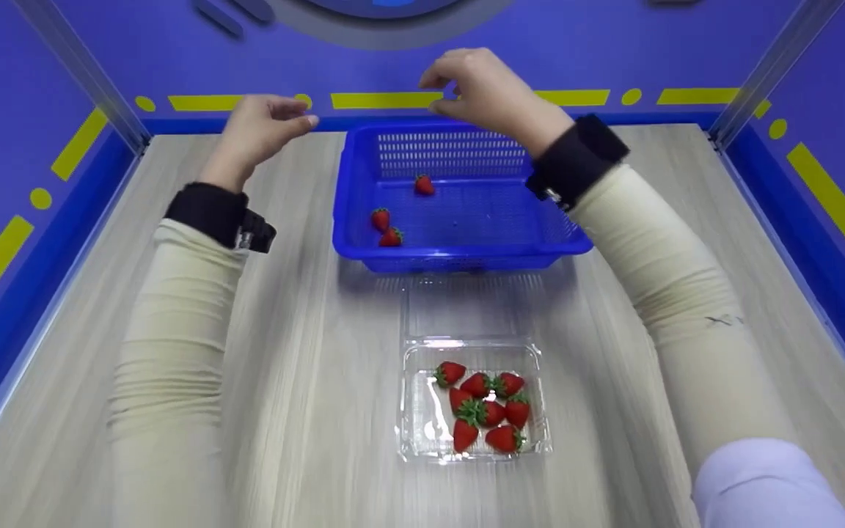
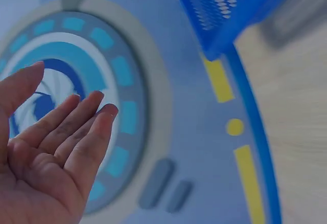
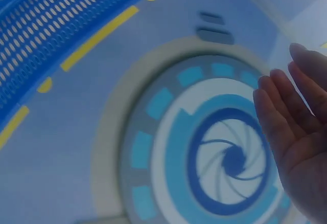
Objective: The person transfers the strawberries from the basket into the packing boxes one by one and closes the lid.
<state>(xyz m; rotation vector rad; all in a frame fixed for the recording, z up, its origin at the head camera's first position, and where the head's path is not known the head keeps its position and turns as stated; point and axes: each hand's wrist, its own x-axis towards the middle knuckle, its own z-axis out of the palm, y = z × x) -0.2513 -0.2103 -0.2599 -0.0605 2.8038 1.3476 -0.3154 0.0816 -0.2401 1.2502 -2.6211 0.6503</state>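
Observation:
Both hands are raised and hold nothing. My left hand point(image 1: 260, 133) is in the air left of the blue basket point(image 1: 466, 253), its fingers loosely bent; in the left wrist view the palm and fingers of the left hand point(image 2: 56, 157) show bare. Above the basket's back right part hovers my right hand point(image 1: 485, 92), and the right wrist view shows the right hand point(image 3: 301, 127) with extended fingers. Inside the basket lie a strawberry point(image 1: 424, 185) near the back and two more point(image 1: 381, 218) at the front left. Several strawberries point(image 1: 492, 413) sit in a clear plastic box point(image 1: 422, 440) in front.
The clear box's lid point(image 1: 437, 304) lies folded back toward the basket. Blue panels with yellow markings point(image 1: 386, 100) wall the wooden table point(image 1: 305, 367) at the back and both sides. Metal posts point(image 1: 85, 73) stand at the back corners.

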